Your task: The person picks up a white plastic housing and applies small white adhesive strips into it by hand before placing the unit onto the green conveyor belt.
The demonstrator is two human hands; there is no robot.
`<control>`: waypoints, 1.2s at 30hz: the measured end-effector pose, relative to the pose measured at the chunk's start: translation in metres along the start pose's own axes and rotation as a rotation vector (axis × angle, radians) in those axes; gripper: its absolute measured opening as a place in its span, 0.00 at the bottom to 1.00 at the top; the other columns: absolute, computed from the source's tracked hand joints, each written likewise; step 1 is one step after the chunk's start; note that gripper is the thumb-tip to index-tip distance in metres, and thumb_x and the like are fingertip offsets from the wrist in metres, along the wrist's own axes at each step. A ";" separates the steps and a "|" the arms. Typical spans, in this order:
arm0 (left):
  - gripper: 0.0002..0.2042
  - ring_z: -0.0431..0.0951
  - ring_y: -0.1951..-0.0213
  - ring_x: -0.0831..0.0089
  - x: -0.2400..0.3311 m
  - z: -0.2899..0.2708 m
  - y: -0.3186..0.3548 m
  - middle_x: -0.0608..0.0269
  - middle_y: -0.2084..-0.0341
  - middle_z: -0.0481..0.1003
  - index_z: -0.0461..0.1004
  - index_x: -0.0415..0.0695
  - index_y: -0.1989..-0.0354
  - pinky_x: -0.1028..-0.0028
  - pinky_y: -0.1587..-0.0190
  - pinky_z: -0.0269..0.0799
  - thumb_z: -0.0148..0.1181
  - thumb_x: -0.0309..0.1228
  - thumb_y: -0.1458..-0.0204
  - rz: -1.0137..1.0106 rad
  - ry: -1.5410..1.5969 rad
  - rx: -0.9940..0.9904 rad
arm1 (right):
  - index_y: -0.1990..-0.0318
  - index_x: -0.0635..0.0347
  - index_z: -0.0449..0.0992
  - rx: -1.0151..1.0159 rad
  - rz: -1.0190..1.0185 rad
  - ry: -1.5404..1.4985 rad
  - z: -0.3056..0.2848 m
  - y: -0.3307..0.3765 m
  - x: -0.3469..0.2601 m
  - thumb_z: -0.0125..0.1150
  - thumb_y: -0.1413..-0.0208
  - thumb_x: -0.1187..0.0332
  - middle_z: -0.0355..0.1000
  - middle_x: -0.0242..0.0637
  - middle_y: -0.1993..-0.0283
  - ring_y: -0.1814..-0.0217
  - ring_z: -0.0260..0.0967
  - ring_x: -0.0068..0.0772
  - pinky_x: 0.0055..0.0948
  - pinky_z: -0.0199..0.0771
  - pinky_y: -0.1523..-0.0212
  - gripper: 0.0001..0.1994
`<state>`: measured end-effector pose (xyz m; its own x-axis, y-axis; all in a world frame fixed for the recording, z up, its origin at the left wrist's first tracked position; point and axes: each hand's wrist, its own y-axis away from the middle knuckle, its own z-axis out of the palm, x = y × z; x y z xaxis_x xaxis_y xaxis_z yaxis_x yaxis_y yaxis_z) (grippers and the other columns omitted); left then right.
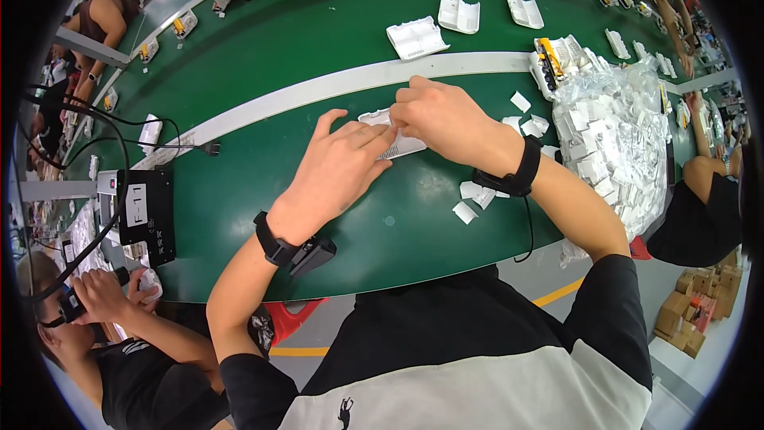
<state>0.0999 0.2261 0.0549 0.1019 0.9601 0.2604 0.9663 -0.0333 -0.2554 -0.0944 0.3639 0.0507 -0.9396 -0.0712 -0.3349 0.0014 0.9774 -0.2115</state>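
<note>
A white plastic casing (408,146) lies on the green table in front of me, mostly covered by my fingers. My left hand (338,161) grips its left side, with one finger raised off it. Curled at the casing's upper right is my right hand (446,121), its fingertips pressed together; whatever they pinch is hidden. Small white pieces (535,125) lie right of my right hand, and more loose white pieces (477,195) rest below its wrist.
A clear plastic bag of many white pieces (609,143) stands at right, beside a casing with yellow parts (549,60). Beyond a pale rail (318,95) lie several white shells (459,13). A black box (147,215) and cables are at left. A co-worker (151,350) sits at left.
</note>
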 end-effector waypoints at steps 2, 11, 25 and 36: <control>0.22 0.82 0.47 0.64 0.005 -0.002 -0.002 0.60 0.52 0.84 0.80 0.44 0.43 0.54 0.31 0.66 0.73 0.33 0.46 0.008 -0.029 -0.036 | 0.66 0.58 0.81 0.020 -0.027 0.007 -0.005 0.001 -0.001 0.71 0.49 0.75 0.75 0.34 0.63 0.53 0.75 0.43 0.42 0.80 0.57 0.04; 0.16 0.82 0.49 0.63 0.009 -0.009 -0.016 0.58 0.57 0.83 0.82 0.39 0.53 0.58 0.33 0.70 0.74 0.31 0.49 -0.016 -0.020 -0.082 | 0.68 0.61 0.82 -0.172 0.015 -0.028 -0.005 -0.021 0.000 0.68 0.52 0.78 0.78 0.39 0.64 0.53 0.76 0.48 0.44 0.81 0.55 0.04; 0.17 0.82 0.53 0.53 -0.028 -0.025 -0.001 0.55 0.56 0.83 0.80 0.41 0.51 0.58 0.42 0.74 0.73 0.29 0.48 -0.198 -0.198 -0.028 | 0.56 0.58 0.78 -0.033 -0.020 0.047 -0.062 0.016 -0.021 0.72 0.46 0.71 0.74 0.39 0.55 0.51 0.74 0.46 0.43 0.79 0.51 0.11; 0.24 0.78 0.39 0.46 -0.157 -0.026 0.019 0.47 0.37 0.74 0.73 0.44 0.35 0.55 0.34 0.73 0.58 0.18 0.41 -0.451 -0.110 0.432 | 0.54 0.57 0.76 -0.234 0.135 0.089 -0.028 0.089 -0.037 0.71 0.44 0.71 0.73 0.39 0.56 0.55 0.77 0.47 0.43 0.79 0.56 0.12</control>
<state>0.1083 0.0676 0.0335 -0.3402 0.8770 0.3393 0.7232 0.4746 -0.5017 -0.0689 0.4596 0.0704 -0.9627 0.0704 -0.2614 0.0591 0.9970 0.0508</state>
